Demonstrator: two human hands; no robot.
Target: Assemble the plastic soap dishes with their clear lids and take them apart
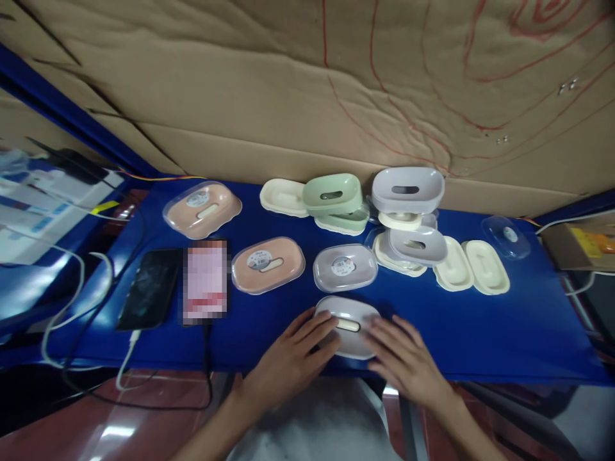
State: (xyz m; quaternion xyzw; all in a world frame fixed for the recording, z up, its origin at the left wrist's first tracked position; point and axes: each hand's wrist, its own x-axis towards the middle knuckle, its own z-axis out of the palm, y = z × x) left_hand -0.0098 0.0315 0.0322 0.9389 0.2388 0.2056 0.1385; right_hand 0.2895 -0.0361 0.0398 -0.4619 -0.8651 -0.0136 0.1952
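An oval lavender soap dish [353, 349] lies close to the table's front edge, a pale piece showing through the slot in its top. My left hand [300, 349] has its fingers over the dish's left end and its thumb at the near side. At the right end, the fingers of my right hand [406, 358] are spread and slightly blurred, with their tips at the rim. Just behind lies a lavender soap dish under a clear cover with a round label [343, 266]. To its left is a peach soap dish [283, 276], also labelled and covered.
Another peach dish [185, 216] is at the back left. Green dish parts [339, 203], stacked lavender tops [408, 198], cream trays [487, 269] and a clear cover [505, 237] line the back and right. Two phones [148, 288] with cables lie left. A cardboard wall [240, 102] stands behind.
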